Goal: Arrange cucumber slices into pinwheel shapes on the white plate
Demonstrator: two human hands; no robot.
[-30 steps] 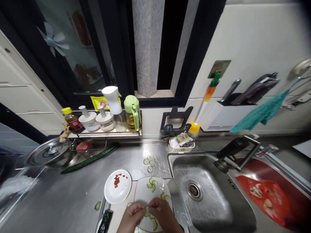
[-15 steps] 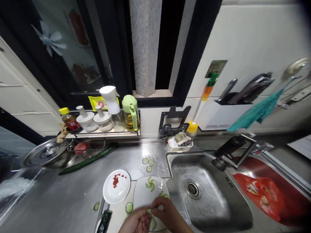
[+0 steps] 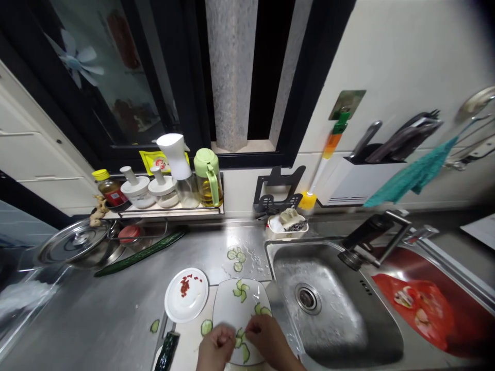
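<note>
A white square plate (image 3: 234, 308) lies at the counter's near edge with cucumber slices set in small pinwheels (image 3: 240, 290). My left hand (image 3: 215, 349) and my right hand (image 3: 267, 340) meet over the plate's near side, both with fingers pinched. Between them sit cucumber slices (image 3: 241, 344), and the fingertips touch them. What each pinch holds is too small to name. A round cucumber slice (image 3: 206, 326) lies just left of the plate, near my left hand.
A round white plate (image 3: 186, 304) with red bits sits to the left. A cut cucumber end (image 3: 167, 351) and a whole cucumber (image 3: 142, 252) lie on the steel counter. Loose slices (image 3: 236, 257) lie behind the plate. The sink (image 3: 332, 309) is right. A pot lid (image 3: 75, 240) sits far left.
My hands have drawn slightly apart and lower in view. A round slice left of the plate has come into sight. The cucumber pieces between my fingers now lie on the plate.
</note>
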